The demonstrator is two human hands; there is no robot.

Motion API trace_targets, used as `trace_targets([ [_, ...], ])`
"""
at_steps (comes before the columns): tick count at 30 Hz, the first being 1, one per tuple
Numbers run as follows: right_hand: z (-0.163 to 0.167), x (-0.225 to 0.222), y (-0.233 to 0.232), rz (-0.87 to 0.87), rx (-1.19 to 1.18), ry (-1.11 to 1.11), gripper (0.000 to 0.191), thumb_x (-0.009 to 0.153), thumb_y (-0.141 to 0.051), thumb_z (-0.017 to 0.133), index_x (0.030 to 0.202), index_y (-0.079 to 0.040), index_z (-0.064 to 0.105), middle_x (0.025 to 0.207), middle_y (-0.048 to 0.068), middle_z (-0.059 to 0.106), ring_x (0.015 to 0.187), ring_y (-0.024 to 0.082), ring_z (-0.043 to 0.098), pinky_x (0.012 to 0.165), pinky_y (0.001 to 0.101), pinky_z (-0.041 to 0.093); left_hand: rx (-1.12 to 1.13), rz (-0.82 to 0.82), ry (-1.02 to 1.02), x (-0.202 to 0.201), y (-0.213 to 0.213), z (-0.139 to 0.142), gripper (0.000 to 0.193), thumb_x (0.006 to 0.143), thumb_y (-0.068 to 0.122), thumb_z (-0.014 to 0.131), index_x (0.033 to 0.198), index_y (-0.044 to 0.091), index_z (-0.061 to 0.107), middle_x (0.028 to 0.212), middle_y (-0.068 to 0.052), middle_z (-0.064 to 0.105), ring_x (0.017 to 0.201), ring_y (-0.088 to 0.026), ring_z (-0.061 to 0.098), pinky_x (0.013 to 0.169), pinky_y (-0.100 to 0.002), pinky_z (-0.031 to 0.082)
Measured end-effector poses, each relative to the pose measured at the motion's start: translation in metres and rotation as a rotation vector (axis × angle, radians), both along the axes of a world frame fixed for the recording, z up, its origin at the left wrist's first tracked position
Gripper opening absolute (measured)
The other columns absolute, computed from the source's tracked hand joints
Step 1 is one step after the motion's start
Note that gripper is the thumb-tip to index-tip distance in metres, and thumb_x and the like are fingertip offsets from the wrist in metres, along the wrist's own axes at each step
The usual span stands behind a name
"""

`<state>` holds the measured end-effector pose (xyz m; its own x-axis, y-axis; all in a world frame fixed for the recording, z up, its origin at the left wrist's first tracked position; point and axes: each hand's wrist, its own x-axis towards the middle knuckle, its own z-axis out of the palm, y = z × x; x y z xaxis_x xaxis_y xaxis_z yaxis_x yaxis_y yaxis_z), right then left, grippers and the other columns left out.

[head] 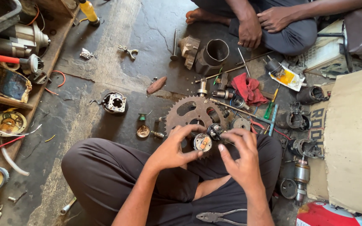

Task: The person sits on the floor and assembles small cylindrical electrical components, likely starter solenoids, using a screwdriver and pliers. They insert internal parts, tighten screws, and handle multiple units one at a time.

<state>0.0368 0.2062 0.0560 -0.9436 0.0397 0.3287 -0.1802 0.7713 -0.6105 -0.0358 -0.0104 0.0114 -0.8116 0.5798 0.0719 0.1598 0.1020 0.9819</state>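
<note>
Rusty matt metal sprocket [191, 112]; red cloth rag [249, 89]; rough cardboard [350, 138].

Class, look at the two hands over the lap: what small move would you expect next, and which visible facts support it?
Probably a small turn of the round metal part. The left hand pinches its rim while the right hand has fingertips at its edge, both held above the lap, in front of the rusty sprocket. Its face is towards the camera, as if being inspected or adjusted.

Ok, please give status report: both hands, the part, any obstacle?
Left hand and right hand both grip small round metal part over lap. Rusty sprocket just beyond. Pliers on thigh, apart.
</note>
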Motion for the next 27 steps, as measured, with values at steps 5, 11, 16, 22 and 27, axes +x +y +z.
trace_targets([
  [5, -0.003, 0.002, -0.015, 0.051, -0.054, -0.014, 0.023, 0.085, -0.008, 0.075, 0.108, -0.01, 0.076, 0.112, 0.008, 0.064, 0.106, 0.026, 0.06, 0.093, 0.0372, 0.05, -0.02, 0.044, -0.025, 0.001, 0.004, -0.001, 0.057, 0.077, 0.02, 0.081, 0.131, 0.014, 0.065, 0.11, -0.005, 0.068, 0.099, -0.022, 0.057, 0.092, -0.035, 0.049],
  [11, -0.004, -0.002, -0.019, 0.05, 0.054, 0.029, 0.028, 0.082, -0.01, 0.076, 0.11, -0.013, 0.078, 0.111, 0.008, 0.064, 0.104, 0.027, 0.058, 0.093, 0.0384, 0.046, -0.007, 0.067, -0.012, 0.002, 0.006, -0.003, 0.055, 0.079, 0.019, 0.08, 0.131, 0.012, 0.064, 0.109, -0.006, 0.067, 0.098, -0.022, 0.056, 0.092, -0.034, 0.049],
  [16, -0.004, -0.001, -0.02, 0.044, 0.053, 0.029, 0.027, 0.082, -0.012, 0.078, 0.108, -0.013, 0.078, 0.111, 0.007, 0.064, 0.104, 0.026, 0.058, 0.092, 0.0385, 0.046, -0.007, 0.067, -0.019, 0.002, 0.006, -0.004, 0.053, 0.08, 0.019, 0.079, 0.131, 0.011, 0.064, 0.107, -0.006, 0.067, 0.097, -0.022, 0.056, 0.091, -0.034, 0.049],
  [22, -0.007, 0.0, -0.02, 0.045, 0.01, 0.019, 0.028, 0.082, -0.011, 0.079, 0.109, -0.012, 0.078, 0.111, 0.007, 0.064, 0.105, 0.026, 0.059, 0.094, 0.0376, 0.046, -0.006, 0.059, -0.013, 0.0, 0.006, -0.004, 0.052, 0.08, 0.018, 0.078, 0.13, 0.011, 0.064, 0.106, -0.005, 0.067, 0.097, -0.021, 0.056, 0.091, -0.035, 0.048],
  [27, -0.009, 0.0, -0.021, 0.049, -0.027, 0.036, 0.028, 0.081, -0.009, 0.08, 0.108, -0.01, 0.077, 0.111, 0.007, 0.065, 0.103, 0.025, 0.06, 0.092, 0.0371, 0.049, 0.019, 0.047, -0.009, 0.0, 0.005, -0.005, 0.051, 0.081, 0.018, 0.077, 0.13, 0.01, 0.064, 0.112, -0.005, 0.069, 0.098, -0.021, 0.058, 0.093, -0.035, 0.049],
])
